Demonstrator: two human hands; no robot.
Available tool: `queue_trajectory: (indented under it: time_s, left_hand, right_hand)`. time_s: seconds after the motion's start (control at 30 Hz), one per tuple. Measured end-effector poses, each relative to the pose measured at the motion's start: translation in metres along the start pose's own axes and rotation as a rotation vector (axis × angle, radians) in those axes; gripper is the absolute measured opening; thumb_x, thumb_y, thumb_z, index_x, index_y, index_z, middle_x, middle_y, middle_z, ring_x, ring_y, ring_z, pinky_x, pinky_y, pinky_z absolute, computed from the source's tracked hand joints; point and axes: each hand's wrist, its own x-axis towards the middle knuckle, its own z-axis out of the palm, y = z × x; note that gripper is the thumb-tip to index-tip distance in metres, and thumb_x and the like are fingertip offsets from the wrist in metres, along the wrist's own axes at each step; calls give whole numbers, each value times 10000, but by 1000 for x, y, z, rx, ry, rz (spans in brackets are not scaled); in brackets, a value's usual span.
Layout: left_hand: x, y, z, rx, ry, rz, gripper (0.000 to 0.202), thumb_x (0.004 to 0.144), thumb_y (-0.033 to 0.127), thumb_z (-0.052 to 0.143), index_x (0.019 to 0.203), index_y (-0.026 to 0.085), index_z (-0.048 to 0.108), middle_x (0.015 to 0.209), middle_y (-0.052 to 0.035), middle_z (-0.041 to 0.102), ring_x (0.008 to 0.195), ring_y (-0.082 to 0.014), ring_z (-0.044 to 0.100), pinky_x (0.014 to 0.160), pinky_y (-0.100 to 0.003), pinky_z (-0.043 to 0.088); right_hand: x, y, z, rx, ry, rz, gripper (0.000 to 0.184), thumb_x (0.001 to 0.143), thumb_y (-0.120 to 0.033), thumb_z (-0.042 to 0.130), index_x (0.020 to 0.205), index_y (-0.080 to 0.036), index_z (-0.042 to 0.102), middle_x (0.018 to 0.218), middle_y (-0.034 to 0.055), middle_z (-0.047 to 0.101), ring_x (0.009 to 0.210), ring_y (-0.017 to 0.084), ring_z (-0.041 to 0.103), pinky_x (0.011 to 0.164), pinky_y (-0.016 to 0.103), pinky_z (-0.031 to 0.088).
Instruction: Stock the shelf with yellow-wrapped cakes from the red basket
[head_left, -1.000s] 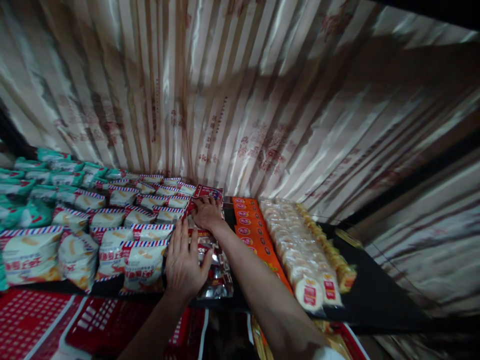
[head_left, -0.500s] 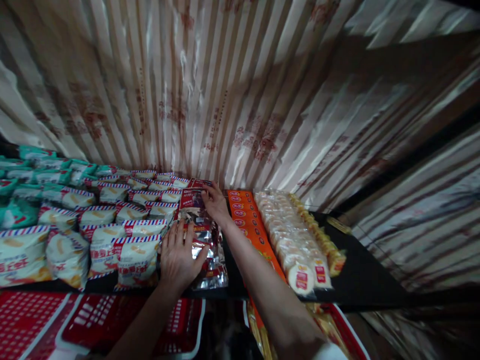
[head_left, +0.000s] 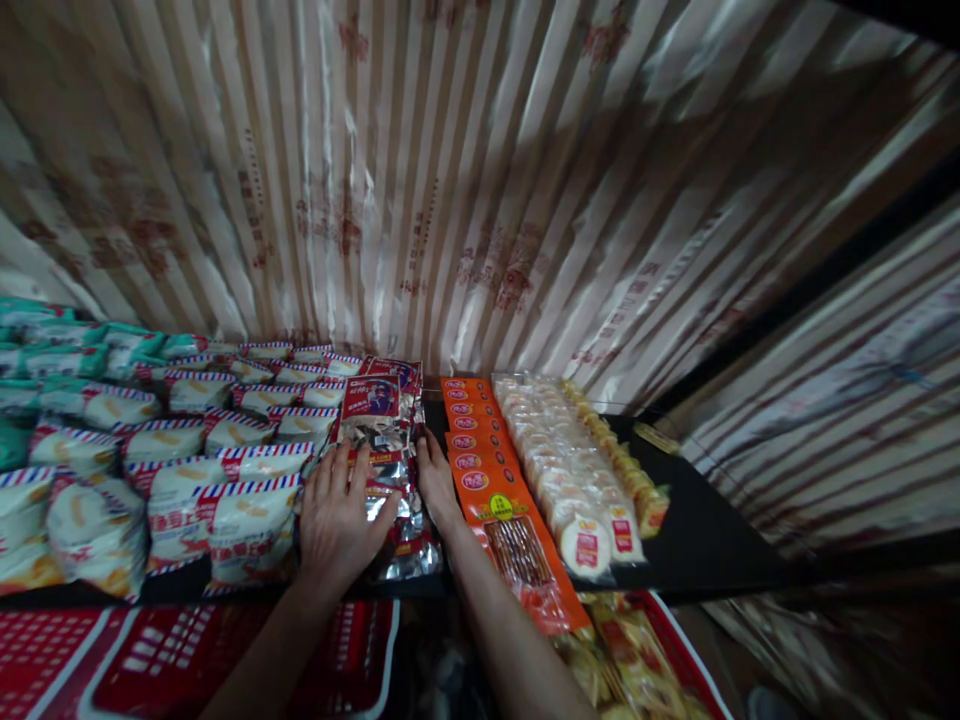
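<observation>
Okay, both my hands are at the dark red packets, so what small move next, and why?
Perhaps press your right hand gently inward: it lies along the right side of the dark red packets, your left hand is spread at their left, and their overlapping edges look uneven.

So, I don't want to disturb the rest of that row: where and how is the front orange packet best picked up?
Probably by its near end, pinched top and bottom from the front: the front orange packet looks flat, and that end juts past the edge of the black shelf.
</observation>
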Motion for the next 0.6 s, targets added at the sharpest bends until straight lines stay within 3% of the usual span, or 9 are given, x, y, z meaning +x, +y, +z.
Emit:
queue_trajectory:
  time_s: [0.2,0.6]
  left_hand:
    - [0,-2,0,-11,-17,-9,594,817,496,510,1272,115,543,1321,-186,541,1192,-343,516,933,-454,433]
    - [0,-2,3,32,29,27,569,816,476,516,1240,101,572,1290,-192,565,1159,-347,536,905,-451,442]
  right_hand:
    - [0,4,4,43,-23,38,619,941,-483,274,1415,-98,382,1458,113,411,1354,177,373,1134,301,259]
    - [-2,-4,9,-76,-36,42,581,964,-370,224,1420,-32,345,1474,128,378,1378,171,329,1155,303,227]
